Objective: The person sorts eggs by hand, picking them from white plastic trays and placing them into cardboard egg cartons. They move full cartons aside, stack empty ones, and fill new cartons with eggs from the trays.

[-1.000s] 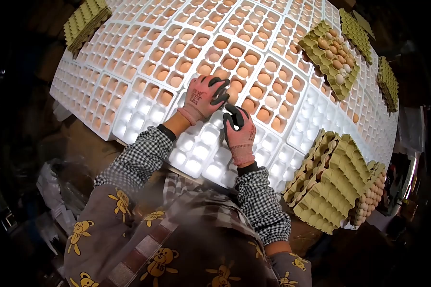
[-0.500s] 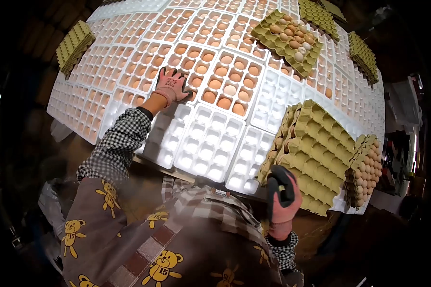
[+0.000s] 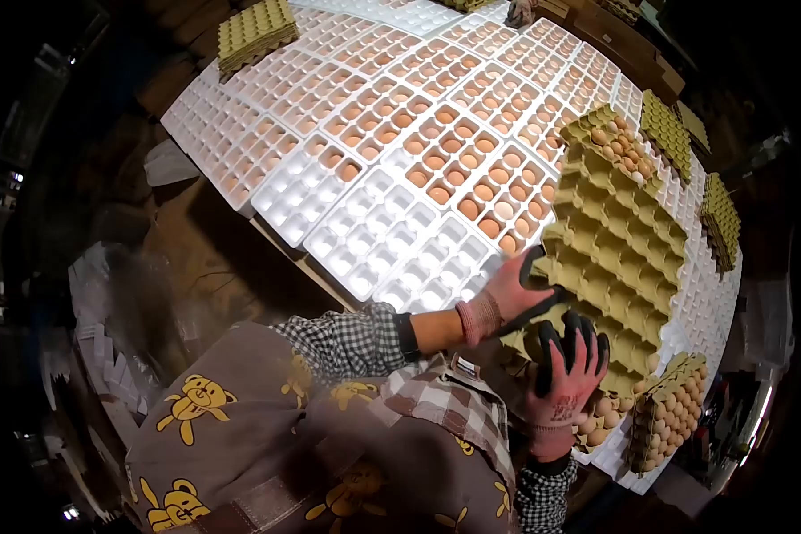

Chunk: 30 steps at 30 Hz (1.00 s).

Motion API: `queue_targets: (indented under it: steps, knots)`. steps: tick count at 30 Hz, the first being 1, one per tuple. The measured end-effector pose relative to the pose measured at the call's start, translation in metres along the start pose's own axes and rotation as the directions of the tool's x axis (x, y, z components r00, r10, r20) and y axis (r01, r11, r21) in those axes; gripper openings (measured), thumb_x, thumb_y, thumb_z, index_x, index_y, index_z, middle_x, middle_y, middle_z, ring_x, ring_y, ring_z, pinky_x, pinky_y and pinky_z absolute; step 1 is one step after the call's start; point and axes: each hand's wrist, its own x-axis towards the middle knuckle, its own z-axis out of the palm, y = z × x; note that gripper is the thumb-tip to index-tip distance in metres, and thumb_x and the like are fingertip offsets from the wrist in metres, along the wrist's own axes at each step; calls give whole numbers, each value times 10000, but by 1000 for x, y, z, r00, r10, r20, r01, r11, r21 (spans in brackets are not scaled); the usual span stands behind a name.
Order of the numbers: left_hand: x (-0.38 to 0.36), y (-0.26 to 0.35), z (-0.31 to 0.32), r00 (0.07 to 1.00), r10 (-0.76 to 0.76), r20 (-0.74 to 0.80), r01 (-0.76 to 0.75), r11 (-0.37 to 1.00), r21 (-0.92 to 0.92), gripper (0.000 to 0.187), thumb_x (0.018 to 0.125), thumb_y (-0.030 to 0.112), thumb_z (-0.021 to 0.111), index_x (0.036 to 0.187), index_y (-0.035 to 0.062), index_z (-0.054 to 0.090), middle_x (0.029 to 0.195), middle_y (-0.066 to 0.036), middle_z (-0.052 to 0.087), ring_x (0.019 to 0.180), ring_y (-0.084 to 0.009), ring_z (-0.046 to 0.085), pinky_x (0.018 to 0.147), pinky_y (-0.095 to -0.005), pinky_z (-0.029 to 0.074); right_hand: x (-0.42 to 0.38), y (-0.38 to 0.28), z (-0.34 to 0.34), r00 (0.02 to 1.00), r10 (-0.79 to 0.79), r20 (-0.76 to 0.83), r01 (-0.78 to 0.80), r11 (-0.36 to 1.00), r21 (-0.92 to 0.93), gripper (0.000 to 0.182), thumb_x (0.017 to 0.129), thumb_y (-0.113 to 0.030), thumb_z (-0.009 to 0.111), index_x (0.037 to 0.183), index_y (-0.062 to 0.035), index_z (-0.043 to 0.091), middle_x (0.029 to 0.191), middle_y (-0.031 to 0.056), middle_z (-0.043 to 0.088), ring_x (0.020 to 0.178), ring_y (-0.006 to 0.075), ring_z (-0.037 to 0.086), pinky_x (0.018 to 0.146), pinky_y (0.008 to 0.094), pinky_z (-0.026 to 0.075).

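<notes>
An olive-yellow cardboard egg tray [image 3: 621,258] with bare cups slants over other trays on the right of the table. My left hand [image 3: 510,295], in a pink and black glove, is closed on the tray's left edge. My right hand [image 3: 571,378], gloved alike, lies against the near left corner with its fingers spread; its palm is hidden. Brown eggs [image 3: 603,416] show beneath the tray's near edge. White moulded trays [image 3: 365,233] with bare cups lie left of my hands. Beyond them, another white tray [image 3: 500,203] holds brown eggs.
More egg-filled white trays [image 3: 365,116] cover the table behind. Stacks of cardboard trays stand at the far left [image 3: 256,36] and right [image 3: 721,218]. A cardboard tray of eggs [image 3: 669,414] leans at the near right. Another person's hand [image 3: 520,12] is at the far edge.
My left hand has left the white egg trays and moved right to the cardboard tray's edge. My right hand has come up onto its corner. The cardboard tray has shifted, uncovering eggs; the view has turned.
</notes>
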Motion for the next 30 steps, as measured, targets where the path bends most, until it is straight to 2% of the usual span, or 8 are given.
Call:
queue_targets:
  steps: [7,12,18,21,23,27,28,30]
  knots:
    - [85,18,-318,940,-206,-271,157,969,-192,389,1010,340,496,1258,57,591,1103,-65,691,969,-162,678,790,-315,573,-14,-50,42,967,90,239,-192,874,446,604,717,-260,762,1268,-90,583,1347,193,507,1257,383,458,1100,497,325]
    - [65,-57,-451,767,-44,-640,241,944,224,448,929,172,691,1329,13,571,1190,-94,656,962,-175,641,815,-296,534,-99,-20,21,677,735,-35,-702,659,270,676,670,-158,821,1290,-96,557,1315,178,496,1172,379,505,1022,478,397]
    - [-20,-9,-38,836,7,549,-321,817,479,324,865,81,656,1185,27,655,1111,-128,677,1000,-237,658,843,-325,524,-92,38,29,774,618,137,-630,772,82,550,723,-173,797,1234,-135,596,1186,145,570,1044,353,581,885,443,481]
    - [-45,-44,38,615,109,781,-787,154,597,524,729,160,760,1211,70,576,1202,-160,568,1133,-314,560,919,-428,477,-106,50,-2,457,825,333,-490,-79,868,307,909,-110,654,1172,30,580,1134,85,619,979,195,627,852,325,546]
    - [-41,-44,35,686,74,724,-684,406,606,519,737,156,749,1214,62,567,1228,-152,559,1125,-302,567,926,-410,480,-100,52,-13,483,751,450,89,-554,828,281,909,-52,623,1176,23,581,1117,73,613,971,147,608,834,277,538]
    - [-23,-39,17,805,-384,452,439,898,-19,441,833,116,615,1251,16,517,1180,-91,573,1085,-188,597,936,-324,507,-76,68,-2,562,701,439,-663,64,746,347,842,-72,696,1172,-31,596,1229,110,569,1094,239,605,882,356,532]
    - [-17,-34,12,797,-371,477,441,896,-41,467,806,82,634,1249,-2,515,1161,-80,589,1050,-187,616,926,-331,521,-68,66,11,787,600,143,-582,648,491,440,745,-115,761,1162,-96,618,1205,131,581,1067,319,611,896,383,525]
    - [-20,-24,32,854,-181,488,-69,890,451,530,788,145,703,1275,46,519,1162,-126,547,976,-248,636,839,-338,539,-53,69,28,851,516,98,-510,856,-85,493,694,-168,774,1164,-125,632,1140,120,601,978,327,618,846,407,519]
